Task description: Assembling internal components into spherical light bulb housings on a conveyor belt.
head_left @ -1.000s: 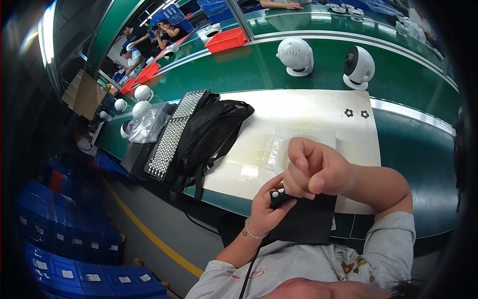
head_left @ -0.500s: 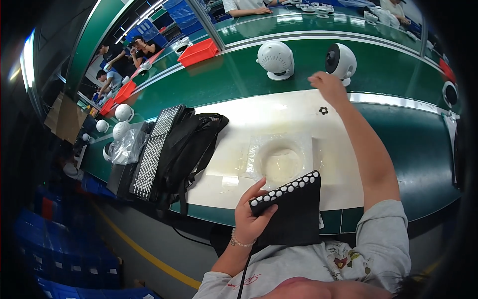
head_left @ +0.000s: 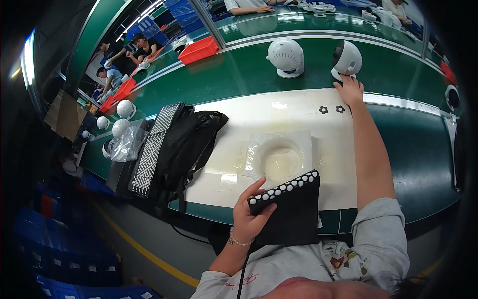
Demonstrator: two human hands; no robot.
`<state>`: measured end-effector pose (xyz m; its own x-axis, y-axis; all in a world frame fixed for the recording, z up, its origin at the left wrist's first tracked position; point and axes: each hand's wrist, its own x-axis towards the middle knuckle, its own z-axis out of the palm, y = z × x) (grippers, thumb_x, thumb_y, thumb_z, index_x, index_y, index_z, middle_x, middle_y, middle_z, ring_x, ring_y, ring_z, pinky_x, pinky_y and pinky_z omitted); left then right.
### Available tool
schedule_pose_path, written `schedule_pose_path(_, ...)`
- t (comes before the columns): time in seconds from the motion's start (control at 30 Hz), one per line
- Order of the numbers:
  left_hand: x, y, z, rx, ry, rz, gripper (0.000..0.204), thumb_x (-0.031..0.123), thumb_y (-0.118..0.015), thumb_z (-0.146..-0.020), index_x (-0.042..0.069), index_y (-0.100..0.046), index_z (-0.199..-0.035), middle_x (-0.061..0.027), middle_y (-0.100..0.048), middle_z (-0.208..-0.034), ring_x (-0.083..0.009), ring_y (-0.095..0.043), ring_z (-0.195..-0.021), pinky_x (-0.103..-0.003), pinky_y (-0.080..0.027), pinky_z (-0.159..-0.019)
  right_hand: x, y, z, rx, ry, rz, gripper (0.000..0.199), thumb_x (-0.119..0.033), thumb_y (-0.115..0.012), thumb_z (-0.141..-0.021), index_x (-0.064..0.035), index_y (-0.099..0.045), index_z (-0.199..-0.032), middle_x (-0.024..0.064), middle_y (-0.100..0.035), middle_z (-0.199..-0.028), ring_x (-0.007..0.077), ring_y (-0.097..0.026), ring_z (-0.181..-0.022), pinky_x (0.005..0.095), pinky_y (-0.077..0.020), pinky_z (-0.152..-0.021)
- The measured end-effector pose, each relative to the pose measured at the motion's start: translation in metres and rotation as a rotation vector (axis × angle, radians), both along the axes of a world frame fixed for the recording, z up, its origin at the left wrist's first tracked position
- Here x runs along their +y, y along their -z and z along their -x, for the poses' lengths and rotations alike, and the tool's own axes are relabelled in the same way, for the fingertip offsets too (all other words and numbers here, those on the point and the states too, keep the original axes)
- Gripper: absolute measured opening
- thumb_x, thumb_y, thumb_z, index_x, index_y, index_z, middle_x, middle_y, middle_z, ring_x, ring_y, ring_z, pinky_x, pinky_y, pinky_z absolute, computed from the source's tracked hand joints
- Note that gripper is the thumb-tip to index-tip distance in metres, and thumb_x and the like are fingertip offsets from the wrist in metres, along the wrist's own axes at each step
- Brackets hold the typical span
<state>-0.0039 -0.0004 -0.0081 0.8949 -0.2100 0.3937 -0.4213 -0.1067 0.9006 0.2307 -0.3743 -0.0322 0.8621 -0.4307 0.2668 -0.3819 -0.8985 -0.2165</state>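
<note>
My left hand point(head_left: 249, 214) is closed round the edge of a black sheet point(head_left: 291, 212), which has a row of round white pads along its top strip. The sheet tilts up in front of my body. My right hand point(head_left: 350, 90) reaches to the far side, its fingers on the base of a white round-headed device point(head_left: 350, 60) that looks like a small fan. This device has a dark front, turned to the left. To its left stands a similar white device point(head_left: 285, 56), with slits showing on its rounded back.
A white mat point(head_left: 224, 149) bears a clear ring-shaped holder point(head_left: 254, 149) and two black flower marks. Black bags point(head_left: 191, 144) and a dotted strip lie at the left, near more white devices point(head_left: 126, 109). A red bin point(head_left: 198, 51) stands at the back; people work beyond.
My right hand has come down and right onto the device's base. That device has turned, showing less dark front, and both far devices sit farther right. My left hand stays.
</note>
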Motion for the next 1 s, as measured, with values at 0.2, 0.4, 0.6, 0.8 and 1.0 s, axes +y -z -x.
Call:
schedule_pose_path(0.2, 0.000, 0.001, -0.003, 0.021, 0.017, 0.011, 0.055, -0.010, -0.064, -0.067, -0.002, -0.046, -0.118, -0.0036, -0.054, -0.100, -0.0063, -0.050, -0.087, -0.019, -0.039, -0.078, -0.003, 0.003, -0.005, -0.029, 0.034, -0.012, 0.051, -0.040, -0.047, -0.083, -0.0160, -0.035, -0.126, 0.0038, -0.037, -0.130, 0.0200, -0.028, -0.123, 0.0468, -0.0188, -0.099)
schedule_pose_path(0.4, -0.002, -0.006, -0.001, -0.005, -0.019, -0.019, 0.048, -0.009, -0.064, -0.069, -0.003, -0.049, -0.113, -0.0050, -0.055, -0.104, -0.0066, -0.050, -0.087, -0.019, -0.039, -0.078, -0.008, -0.021, 0.006, -0.627, -0.211, 0.197, 0.025, -0.021, -0.061, -0.075, -0.0082, -0.055, -0.096, 0.0058, -0.056, -0.090, 0.0236, -0.050, -0.091, 0.0392, -0.0373, -0.080)
schedule_pose_path(0.6, -0.001, -0.002, 0.002, 0.083, -0.020, 0.012, 0.041, -0.008, -0.064, -0.069, -0.002, -0.052, -0.109, -0.0035, -0.059, -0.092, -0.0065, -0.052, -0.080, -0.018, -0.041, -0.073, 0.044, -0.098, 0.040, -1.042, -0.509, 0.069, 0.021, -0.024, -0.056, -0.083, -0.0034, -0.056, -0.089, 0.0092, -0.058, -0.081, 0.0232, -0.055, -0.074, 0.0328, -0.0417, -0.065)
schedule_pose_path(0.8, 0.010, 0.005, 0.007, 0.070, 0.023, 0.040, 0.028, -0.009, -0.065, -0.068, -0.003, -0.055, -0.094, -0.0029, -0.059, -0.082, -0.0071, -0.052, -0.075, -0.020, -0.042, -0.067, 0.138, -0.139, 0.114, -0.546, -0.840, -1.324, 0.024, -0.020, -0.052, -0.086, -0.0073, -0.051, -0.106, -0.0032, -0.053, -0.079, 0.0026, -0.046, -0.066, 0.0167, -0.0356, -0.058)
schedule_pose_path(1.0, 0.012, 0.000, 0.022, 0.056, -0.092, 0.255, 0.021, -0.001, -0.069, -0.068, -0.003, -0.057, -0.085, -0.0018, -0.056, -0.071, -0.0069, -0.049, -0.064, -0.020, -0.041, -0.059, 0.168, -0.104, 0.151, -0.080, -0.900, -1.221, 0.026, -0.019, -0.053, -0.085, -0.0065, -0.050, -0.108, 0.0008, -0.051, -0.083, 0.0050, -0.046, -0.073, 0.0186, -0.0382, -0.065)
